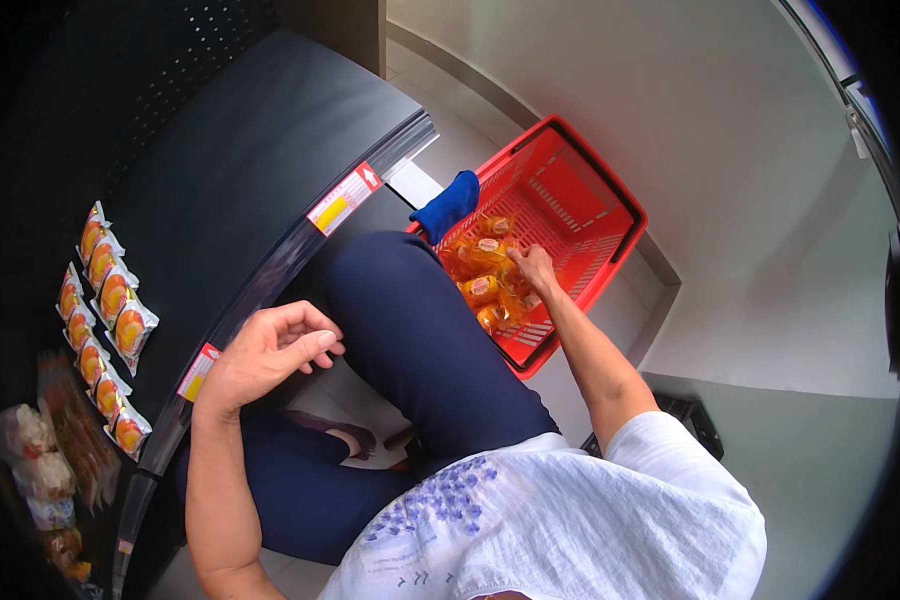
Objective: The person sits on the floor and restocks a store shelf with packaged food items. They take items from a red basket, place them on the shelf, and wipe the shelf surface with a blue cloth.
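Observation:
My right hand (534, 268) reaches into a red plastic shopping basket (611, 232). Its fingertips touch the clear wrapping of orange-yellow packaged food items (487, 251) heaped there; whether they grip one is too small to tell. Near the shelf's front edge, my left hand (270, 352) hangs in the air with loosely bent fingers and nothing in it. To its left, small silver packets with an orange print (130, 330) stand in two rows on the dark shelf (270, 150).
Price labels (343, 199) line the shelf edge. A blue cloth (450, 206) wraps the basket's near rim. Other bagged foods (49, 472) sit at the far left. My bent knee (390, 277) is between shelf and basket. A wall (645, 112) rises behind the basket; a black crate (686, 424) stands at right.

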Demonstrator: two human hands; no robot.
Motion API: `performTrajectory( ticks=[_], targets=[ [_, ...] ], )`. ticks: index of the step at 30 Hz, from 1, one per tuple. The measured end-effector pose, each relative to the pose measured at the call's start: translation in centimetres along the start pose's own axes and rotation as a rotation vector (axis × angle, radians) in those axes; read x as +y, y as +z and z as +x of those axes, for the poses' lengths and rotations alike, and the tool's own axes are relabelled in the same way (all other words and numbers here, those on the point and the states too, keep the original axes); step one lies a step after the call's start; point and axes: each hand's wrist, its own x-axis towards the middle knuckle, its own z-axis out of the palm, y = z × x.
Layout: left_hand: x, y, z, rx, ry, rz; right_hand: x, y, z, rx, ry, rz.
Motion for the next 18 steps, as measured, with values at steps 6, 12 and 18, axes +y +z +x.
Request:
performTrajectory(
  ticks=[6, 12, 18],
  targets=[
    [0.4, -0.6, 1.2, -0.006, 0.034, -0.004, -1.0, 1.0, -0.2, -0.254, 0.245, 0.494],
    [1.0, -1.2, 2.4, 0.037, 0.118, -0.030, -1.2, -1.7, -3.1, -0.188, 0.107, 0.731],
    [1.7, -1.2, 2.9, 0.197, 0.262, -0.066, -4.8, -8.8, -7.7, -0.095, -0.197, 0.853]
  ],
)
